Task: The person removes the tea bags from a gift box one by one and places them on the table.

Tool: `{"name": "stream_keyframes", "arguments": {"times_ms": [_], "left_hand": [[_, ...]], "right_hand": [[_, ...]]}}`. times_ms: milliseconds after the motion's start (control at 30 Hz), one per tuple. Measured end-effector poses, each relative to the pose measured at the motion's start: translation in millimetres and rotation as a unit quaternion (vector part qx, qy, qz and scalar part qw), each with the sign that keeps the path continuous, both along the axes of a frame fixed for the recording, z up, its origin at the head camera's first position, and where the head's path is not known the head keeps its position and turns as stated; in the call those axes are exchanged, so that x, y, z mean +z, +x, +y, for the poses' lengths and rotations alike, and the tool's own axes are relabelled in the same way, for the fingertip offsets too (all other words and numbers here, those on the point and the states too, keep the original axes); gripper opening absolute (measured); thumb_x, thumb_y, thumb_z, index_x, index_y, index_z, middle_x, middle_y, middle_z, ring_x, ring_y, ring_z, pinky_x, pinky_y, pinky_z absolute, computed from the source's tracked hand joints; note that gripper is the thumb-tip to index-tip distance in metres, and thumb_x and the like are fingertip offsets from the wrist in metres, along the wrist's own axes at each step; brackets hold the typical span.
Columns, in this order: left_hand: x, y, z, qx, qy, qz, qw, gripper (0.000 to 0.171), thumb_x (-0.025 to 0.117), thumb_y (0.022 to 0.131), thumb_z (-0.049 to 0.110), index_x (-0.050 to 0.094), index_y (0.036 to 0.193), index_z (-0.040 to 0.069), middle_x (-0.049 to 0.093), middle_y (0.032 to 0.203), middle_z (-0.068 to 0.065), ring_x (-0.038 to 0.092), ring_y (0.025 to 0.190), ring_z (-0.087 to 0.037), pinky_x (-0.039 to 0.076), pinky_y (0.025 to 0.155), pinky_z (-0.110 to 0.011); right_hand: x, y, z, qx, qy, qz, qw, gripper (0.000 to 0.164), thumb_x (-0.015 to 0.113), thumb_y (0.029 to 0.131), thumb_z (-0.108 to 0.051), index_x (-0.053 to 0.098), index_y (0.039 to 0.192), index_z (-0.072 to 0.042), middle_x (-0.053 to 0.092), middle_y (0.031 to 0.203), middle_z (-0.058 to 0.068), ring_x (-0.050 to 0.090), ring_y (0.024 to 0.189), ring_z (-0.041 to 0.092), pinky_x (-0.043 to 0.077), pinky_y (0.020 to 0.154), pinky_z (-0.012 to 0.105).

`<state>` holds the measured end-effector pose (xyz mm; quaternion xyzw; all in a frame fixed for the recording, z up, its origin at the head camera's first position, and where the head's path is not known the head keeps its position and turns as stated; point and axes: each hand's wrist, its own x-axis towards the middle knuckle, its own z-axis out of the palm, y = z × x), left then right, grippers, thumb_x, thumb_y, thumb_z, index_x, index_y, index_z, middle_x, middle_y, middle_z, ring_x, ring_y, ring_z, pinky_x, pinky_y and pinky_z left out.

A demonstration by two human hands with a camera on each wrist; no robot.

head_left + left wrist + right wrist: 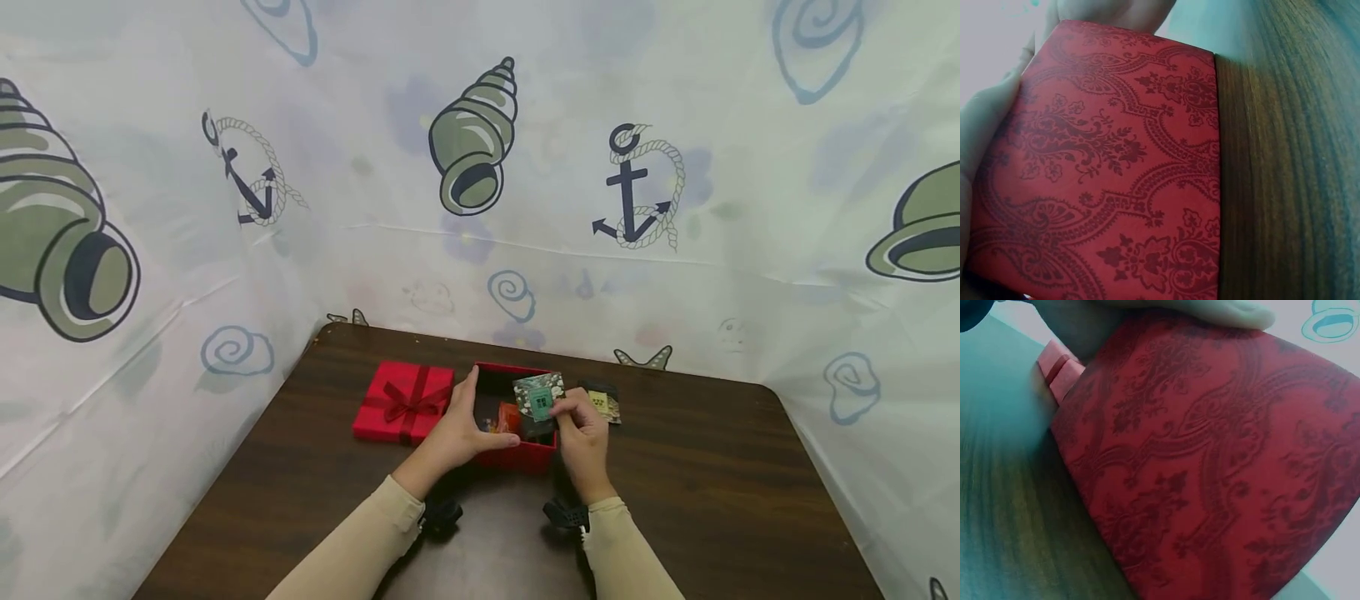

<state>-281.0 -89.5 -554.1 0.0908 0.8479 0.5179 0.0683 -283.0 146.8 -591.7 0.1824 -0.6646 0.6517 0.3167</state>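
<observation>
Teal-labelled floral packet [537, 395] is pinched in the fingers of a person's right hand [587, 433] over an open red box [517, 458], lower centre of the frame, as the left hand [456, 432] grips the box's left side.

Behind the dark wood-grain table [720, 475] and along both its sides hangs a pale printed cloth [352, 267]; beyond the table's far edge it bears a conch shell [476, 137], a roped anchor [627, 193], a blue spiral shell [512, 295] and a starfish [649, 362].
</observation>
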Motion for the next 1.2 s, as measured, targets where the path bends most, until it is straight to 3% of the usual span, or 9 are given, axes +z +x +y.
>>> {"name": "stream_keyframes", "arguments": {"times_ms": [33,100,267,500,733,833,1000,1067,1200], "left_hand": [[0.6,-0.3,0.2,-0.002,0.002,0.001,1.0000,0.140,0.098,0.077,0.051,0.002,0.177,0.030,0.015,0.182,-0.013,0.028,0.164,-0.043,0.039,0.122,-0.072],[1.6,-0.5,0.5,-0.006,0.004,-0.001,1.0000,0.140,0.098,0.077,0.050,0.002,0.177,0.032,0.014,0.182,-0.013,0.026,0.165,-0.043,0.038,0.122,-0.073],[2.1,-0.9,-0.5,-0.011,0.006,-0.002,0.9999,0.141,0.098,0.076,0.055,0.003,0.177,0.032,0.013,0.183,-0.012,0.025,0.166,-0.042,0.037,0.123,-0.073],[3.8,-1.3,-2.1,-0.009,0.004,-0.004,0.9999,0.142,0.098,0.075,0.056,0.003,0.177,0.029,0.016,0.182,-0.012,0.028,0.164,-0.041,0.039,0.123,-0.071],[4.0,-0.4,-1.9,-0.010,0.005,-0.008,0.9999,0.142,0.098,0.074,0.058,0.003,0.177,0.031,0.016,0.182,-0.011,0.028,0.164,-0.041,0.038,0.124,-0.071],[3.4,0.2,-2.0,-0.010,0.007,-0.007,0.9999,0.142,0.098,0.075,0.057,0.003,0.177,0.031,0.016,0.182,-0.011,0.028,0.163,-0.041,0.039,0.124,-0.071],[3.4,0.6,-1.4,-0.010,0.009,-0.009,0.9999,0.140,0.098,0.076,0.054,0.003,0.177,0.031,0.017,0.181,-0.011,0.030,0.162,-0.040,0.040,0.123,-0.070],[3.5,0.5,-1.6,-0.011,0.010,-0.010,0.9998,0.140,0.097,0.076,0.053,0.003,0.177,0.031,0.017,0.181,-0.011,0.030,0.162,-0.040,0.040,0.123,-0.070],[2.9,0.4,-1.6,-0.010,0.008,-0.010,0.9999,0.141,0.097,0.075,0.057,0.004,0.177,0.032,0.017,0.181,-0.010,0.030,0.162,-0.040,0.040,0.123,-0.070]], "right_hand": [[0.7,-0.1,0.3,-0.023,-0.015,0.008,1.000,0.021,0.067,0.102,0.010,0.072,0.084,0.000,0.061,0.091,0.014,0.064,0.091,0.015,0.057,0.084,0.018],[1.7,-0.9,3.0,-0.065,-0.053,0.014,0.996,0.022,0.069,0.102,0.009,0.069,0.080,0.005,0.060,0.090,0.013,0.067,0.083,0.016,0.062,0.077,0.021],[4.2,-5.5,20.0,-0.114,-0.142,-0.016,0.983,0.028,0.071,0.104,0.001,0.062,0.081,0.013,0.060,0.091,0.011,0.065,0.053,0.019,0.057,0.047,0.026],[0.3,-16.2,59.8,-0.191,-0.151,-0.043,0.969,0.022,0.068,0.106,-0.001,0.061,0.095,0.017,0.064,0.091,0.010,0.052,0.051,0.011,0.047,0.048,0.020],[-4.5,-21.8,100.4,-0.324,-0.158,-0.099,0.928,0.019,0.062,0.109,-0.001,0.065,0.108,0.018,0.062,0.096,0.020,0.048,0.066,0.007,0.039,0.062,0.018],[3.8,-15.0,107.3,-0.326,-0.157,-0.119,0.925,0.018,0.060,0.108,0.005,0.063,0.112,0.022,0.063,0.104,0.023,0.054,0.079,0.012,0.040,0.069,0.018],[-6.7,-15.1,130.5,-0.302,-0.106,-0.168,0.932,0.020,0.056,0.108,0.005,0.070,0.119,0.013,0.069,0.117,0.017,0.061,0.105,0.019,0.043,0.082,0.019],[-12.6,-16.1,138.3,-0.304,-0.076,-0.196,0.929,0.023,0.057,0.108,0.002,0.075,0.121,0.005,0.071,0.124,0.016,0.060,0.107,0.011,0.042,0.084,0.019],[-14.2,-11.7,142.8,-0.312,-0.004,-0.235,0.921,0.027,0.059,0.107,-0.001,0.078,0.125,-0.004,0.074,0.133,0.016,0.052,0.082,0.005,0.039,0.071,0.023]]}}
